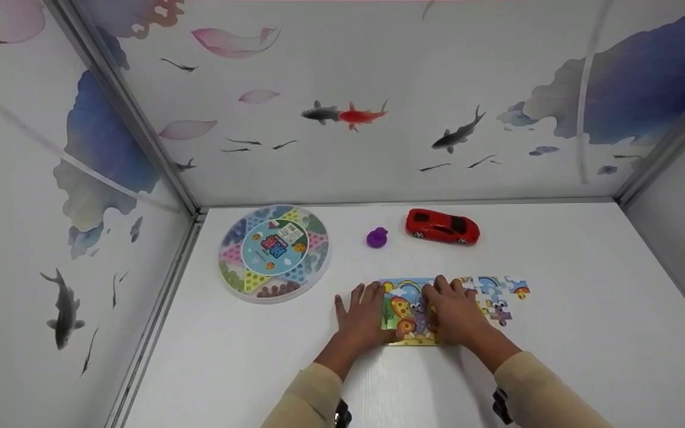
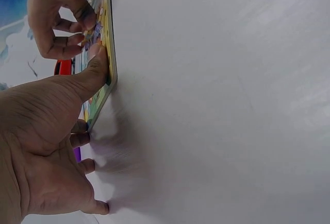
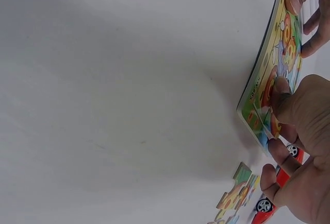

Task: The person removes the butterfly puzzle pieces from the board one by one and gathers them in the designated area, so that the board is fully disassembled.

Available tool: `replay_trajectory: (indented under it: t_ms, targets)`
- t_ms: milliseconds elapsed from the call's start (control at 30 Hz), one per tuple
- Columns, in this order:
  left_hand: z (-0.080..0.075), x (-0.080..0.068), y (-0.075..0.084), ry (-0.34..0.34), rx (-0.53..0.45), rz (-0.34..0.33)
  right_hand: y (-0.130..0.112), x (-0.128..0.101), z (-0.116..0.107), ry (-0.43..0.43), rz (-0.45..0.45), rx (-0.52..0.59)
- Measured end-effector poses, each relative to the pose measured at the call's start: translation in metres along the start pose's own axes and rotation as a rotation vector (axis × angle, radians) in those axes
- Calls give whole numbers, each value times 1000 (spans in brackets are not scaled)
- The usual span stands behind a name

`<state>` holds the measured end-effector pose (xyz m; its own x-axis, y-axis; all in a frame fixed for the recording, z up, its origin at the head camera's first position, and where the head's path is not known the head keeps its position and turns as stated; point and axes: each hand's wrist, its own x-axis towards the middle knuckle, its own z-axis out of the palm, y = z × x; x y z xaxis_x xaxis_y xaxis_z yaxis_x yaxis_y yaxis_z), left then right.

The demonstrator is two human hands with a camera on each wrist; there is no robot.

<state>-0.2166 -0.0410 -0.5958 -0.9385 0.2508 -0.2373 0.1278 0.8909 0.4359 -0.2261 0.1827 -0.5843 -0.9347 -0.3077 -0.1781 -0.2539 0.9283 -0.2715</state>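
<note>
Resting on a white tabletop (image 1: 568, 309), a colourful jigsaw puzzle board (image 1: 405, 312) lies flat near the front middle, and both hands are on it. The left hand (image 1: 361, 316) lies at the board's left edge with its fingers spread and mostly straight on the table beside it; in the left wrist view its thumb (image 2: 95, 69) presses against the board's near edge (image 2: 109, 38). The right hand (image 1: 454, 312) covers the right part of the board, palm down, fingers pointing away from the person; in the right wrist view its fingers (image 3: 282, 92) bend down onto the printed surface (image 3: 268, 87), fingertips pressing the picture. Neither hand closes around anything; the two hands sit close together, not touching, with a strip of the picture showing between them. Cream sleeves (image 1: 310, 395) cover both forearms.

Just to the right of the board, a cluster of joined puzzle pieces (image 1: 497, 294) lies on the table, its edges jagged, reaching toward the right hand's side; whether it touches the board cannot be told. The same pieces show low in the right wrist view (image 3: 238, 193).

Farther back stand a red toy car (image 1: 442, 226), a small purple toy (image 1: 377, 238) just left of it, and, well to the left, a round Chinese checkers set (image 1: 274, 252) under a clear lid. Walls with painted fish and petals (image 1: 348, 114) enclose the table on three sides.
</note>
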Motion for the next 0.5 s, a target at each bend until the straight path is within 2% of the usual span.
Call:
replay_trajectory:
  t_ms: [100, 333, 500]
  targets:
    - [1, 0, -1, -5, -12, -1, 0, 0, 1, 8, -9, 11]
    - [-7, -7, 3, 37, 58, 27, 1, -2, 4, 44, -32, 24]
    - [-7, -7, 3, 33, 80, 22, 2, -4, 6, 61, -61, 3]
